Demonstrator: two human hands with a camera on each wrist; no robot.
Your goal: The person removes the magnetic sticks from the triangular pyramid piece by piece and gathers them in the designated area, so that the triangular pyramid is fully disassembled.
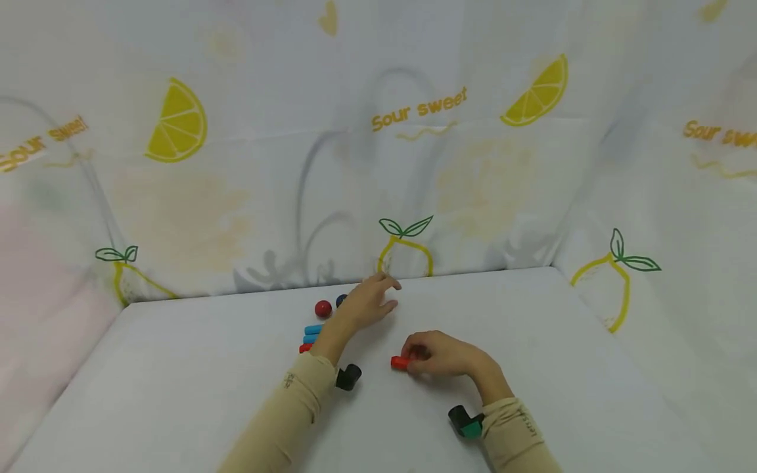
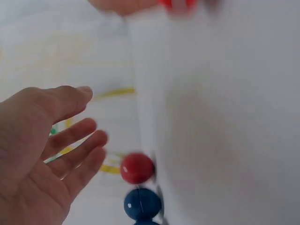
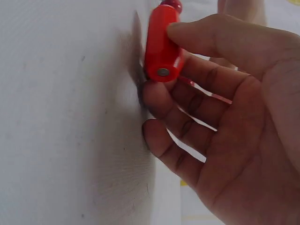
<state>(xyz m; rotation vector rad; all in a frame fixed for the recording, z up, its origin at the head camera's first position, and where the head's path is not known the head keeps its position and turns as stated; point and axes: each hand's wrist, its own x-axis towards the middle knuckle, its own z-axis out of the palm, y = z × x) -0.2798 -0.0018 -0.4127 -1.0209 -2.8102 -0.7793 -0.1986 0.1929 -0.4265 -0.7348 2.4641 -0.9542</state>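
Note:
In the head view my right hand (image 1: 446, 356) pinches a short red magnetic rod (image 1: 399, 362) just over the white table. The right wrist view shows the thumb and a finger on the red rod (image 3: 161, 40), a silvery disc in its near end. A dark red ball (image 3: 172, 5) shows at the rod's far end; whether they touch I cannot tell. Farther back, my left hand (image 1: 367, 303) is held over the table, fingers loosely spread and holding nothing. Beside it are a red ball (image 1: 322, 309) and a partly hidden blue ball (image 2: 142, 204).
Left of the left forearm lie light blue rods (image 1: 312, 330) and another red rod (image 1: 305, 348), partly covered by the arm. Black wrist cameras (image 1: 350, 377) sit at both wrists. A printed cloth (image 1: 266, 217) with lemon drawings hangs behind the white table (image 1: 177, 381).

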